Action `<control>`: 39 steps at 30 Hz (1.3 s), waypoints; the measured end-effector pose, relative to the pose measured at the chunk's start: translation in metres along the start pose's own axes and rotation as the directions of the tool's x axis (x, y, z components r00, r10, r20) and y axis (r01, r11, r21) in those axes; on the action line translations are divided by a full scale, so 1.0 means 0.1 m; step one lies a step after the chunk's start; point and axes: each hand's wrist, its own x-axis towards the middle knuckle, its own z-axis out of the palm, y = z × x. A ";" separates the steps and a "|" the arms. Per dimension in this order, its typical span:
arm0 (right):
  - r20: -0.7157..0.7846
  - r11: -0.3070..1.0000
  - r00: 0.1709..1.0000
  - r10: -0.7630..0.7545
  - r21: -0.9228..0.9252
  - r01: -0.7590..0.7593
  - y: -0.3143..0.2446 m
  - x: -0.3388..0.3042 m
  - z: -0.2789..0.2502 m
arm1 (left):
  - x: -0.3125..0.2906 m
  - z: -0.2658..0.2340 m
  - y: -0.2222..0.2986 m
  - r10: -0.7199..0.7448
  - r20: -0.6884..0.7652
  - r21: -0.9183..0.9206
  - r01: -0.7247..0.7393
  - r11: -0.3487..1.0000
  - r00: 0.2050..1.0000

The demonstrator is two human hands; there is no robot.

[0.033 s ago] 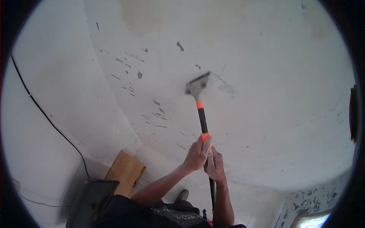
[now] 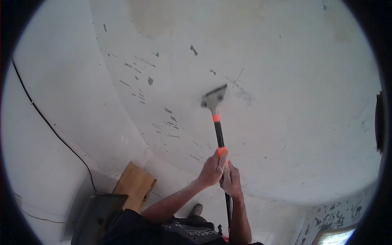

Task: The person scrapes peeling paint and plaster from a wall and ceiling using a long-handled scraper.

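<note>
Both of my hands grip a long-handled scraper (image 2: 219,132) with a wide grey metal head, a black shaft and orange collars. My left hand (image 2: 212,168) is wrapped round the shaft at the upper orange grip, dusted with white powder. Just below and to the right, my right hand (image 2: 231,180) closes round the same shaft, also dusty. The scraper's head lies at or close to the pale wall (image 2: 286,122); whether its blade touches cannot be made out. Grey chipped patches (image 2: 150,81) mark the wall left of the head.
A black cable (image 2: 53,124) runs down the left wall to a dark box-shaped object (image 2: 99,218) at lower left. Beside it stands a brown cardboard piece (image 2: 134,183). A dark object (image 2: 379,122) shows at the right edge, and a bright framed panel (image 2: 335,237) at lower right.
The scraper's head has moved slightly down the wall, toward me. My two hands have shifted a little the same way, still holding the shaft.
</note>
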 end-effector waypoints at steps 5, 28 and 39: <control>-0.078 0.993 0.997 0.014 -0.120 -0.023 -0.20 0.03 0.15 | 0.02 -0.09 0.01 -0.051 0.043 0.008 0.051 0.999 0.998; -0.569 0.908 0.707 0.419 0.269 -0.322 0.34 -2.60 1.10 | 1.54 -1.51 0.72 0.801 0.256 0.680 -0.690 0.249 0.542; -0.649 0.858 0.564 0.510 0.339 -0.386 0.11 -3.11 1.85 | 0.62 -0.97 -0.75 0.541 0.745 0.196 -0.904 0.380 0.390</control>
